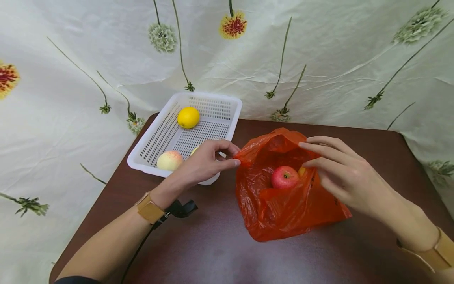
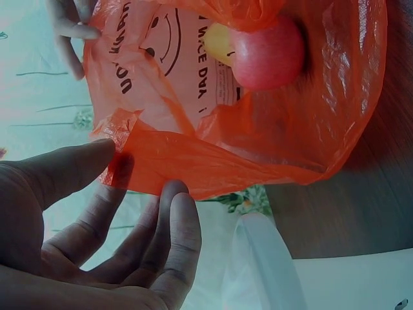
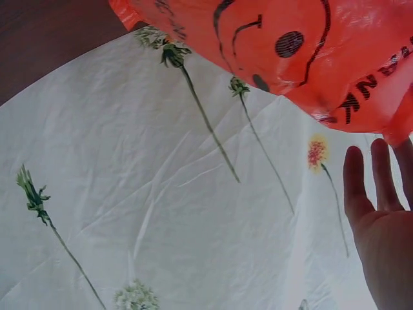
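Evidently, the left hand and right hand pinch opposite edges of the red bag, so its mouth gapes over the apple between them.

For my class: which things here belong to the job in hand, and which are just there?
Seems part of the job:
left hand, pinching the red bag
right hand, at its rim
red apple and second fruit inside
white basket with a yellow fruit and a peach

Just there:
flowered cloth
tabletop
tan wristbands
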The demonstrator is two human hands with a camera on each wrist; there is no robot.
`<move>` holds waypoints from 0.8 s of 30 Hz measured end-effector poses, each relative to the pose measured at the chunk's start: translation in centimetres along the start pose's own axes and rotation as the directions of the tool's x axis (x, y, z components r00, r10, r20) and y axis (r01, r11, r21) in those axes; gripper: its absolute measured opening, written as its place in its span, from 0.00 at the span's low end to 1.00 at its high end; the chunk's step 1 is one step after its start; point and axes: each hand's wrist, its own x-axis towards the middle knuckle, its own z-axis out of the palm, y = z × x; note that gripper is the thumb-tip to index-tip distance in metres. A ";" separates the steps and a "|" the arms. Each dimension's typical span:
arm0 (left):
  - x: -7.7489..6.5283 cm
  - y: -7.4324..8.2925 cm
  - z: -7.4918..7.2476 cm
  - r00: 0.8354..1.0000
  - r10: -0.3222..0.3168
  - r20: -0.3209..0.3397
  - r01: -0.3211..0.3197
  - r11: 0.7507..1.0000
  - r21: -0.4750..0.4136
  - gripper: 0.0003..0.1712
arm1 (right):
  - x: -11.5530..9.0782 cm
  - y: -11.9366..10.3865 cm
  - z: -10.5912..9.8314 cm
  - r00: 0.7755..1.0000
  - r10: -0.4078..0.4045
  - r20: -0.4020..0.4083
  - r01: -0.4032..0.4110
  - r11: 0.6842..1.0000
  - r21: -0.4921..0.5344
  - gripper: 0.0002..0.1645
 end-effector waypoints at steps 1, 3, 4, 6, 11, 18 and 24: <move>0.0 0.0 0.0 1.000 -0.001 0.000 0.001 1.000 -0.001 0.05 | 0.2 -0.3 0.1 1.000 -0.007 0.002 0.007 1.000 -0.009 0.14; -0.1 0.1 -0.1 1.000 -0.002 -0.003 0.002 1.000 0.002 0.05 | 0.4 -0.7 0.3 1.000 -0.024 0.006 0.024 0.999 -0.027 0.14; -0.1 0.1 -0.1 1.000 -0.002 -0.003 0.002 1.000 0.001 0.05 | 0.5 -0.9 0.4 0.999 -0.032 0.008 0.032 0.999 -0.037 0.15; -0.1 0.1 -0.1 1.000 -0.002 -0.003 0.002 1.000 -0.003 0.05 | 0.6 -1.2 0.6 0.999 -0.051 0.012 0.051 0.997 -0.056 0.16; -0.2 0.1 -0.1 1.000 -0.008 -0.002 0.008 1.000 -0.007 0.06 | 0.6 -1.7 1.6 0.995 -0.086 0.039 0.089 0.993 -0.080 0.17; -0.2 0.1 0.0 1.000 -0.009 -0.001 0.009 1.000 -0.011 0.06 | -0.7 -3.0 4.0 0.992 -0.079 0.098 0.088 0.992 -0.091 0.18; -0.2 0.1 0.0 1.000 -0.010 -0.002 0.010 1.000 -0.010 0.06 | -2.0 -4.2 6.0 0.989 0.003 0.148 0.018 0.990 -0.139 0.22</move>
